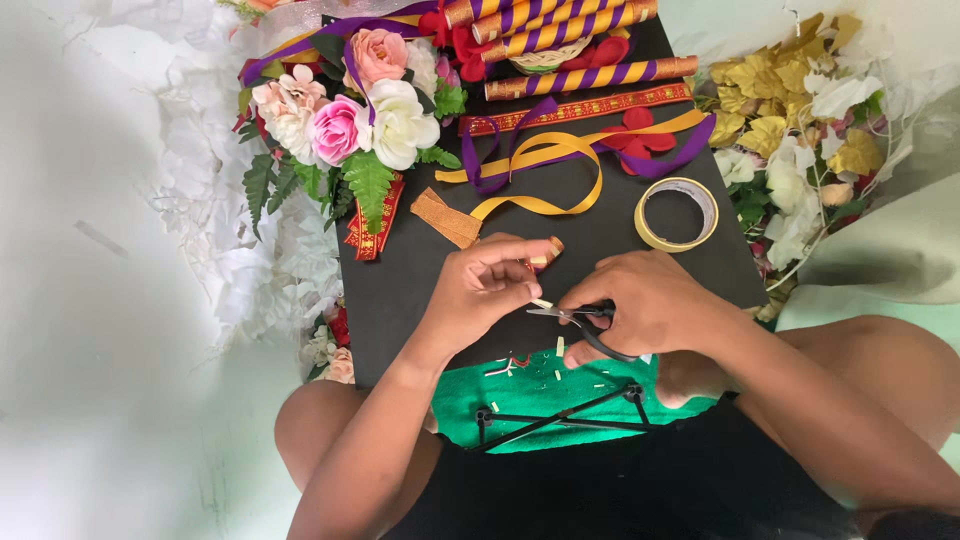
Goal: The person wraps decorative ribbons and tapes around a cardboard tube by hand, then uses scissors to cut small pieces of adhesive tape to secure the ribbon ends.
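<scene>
Between the two hands, just above the green cloth (pixel 520 395), sits a tiny pale strip (pixel 541 302). The left hand (pixel 485 285) pinches it with curled fingers, and a small gold and red piece (pixel 545 255) shows at its fingertips. The right hand (pixel 650 305) is closed around the black handles of the scissors (pixel 580 320). The scissor blades point left and meet the strip, right beside the left fingers. The two hands almost touch each other.

Both hands rest over a black board (pixel 400 290) that lies on the person's lap like a tabletop. Small pale bits (pixel 560 347) lie on the green cloth under the hands, and thin black rods (pixel 560 415) cross the cloth lower down.

Farther up the board, a roll of yellow tape (pixel 677 213) lies close to the right hand. Yellow ribbon (pixel 545 180) and purple ribbon (pixel 500 150) curl in the middle. Striped gold and purple tubes (pixel 560 30) lie at the top edge. A bunch of pink and white flowers (pixel 350 110) sits at the top left, and gold leaves with white flowers (pixel 790 110) sit off the right edge.

Bare black board shows to the left of the left hand and between the hands and the ribbons. The board's left edge runs near the left wrist.
</scene>
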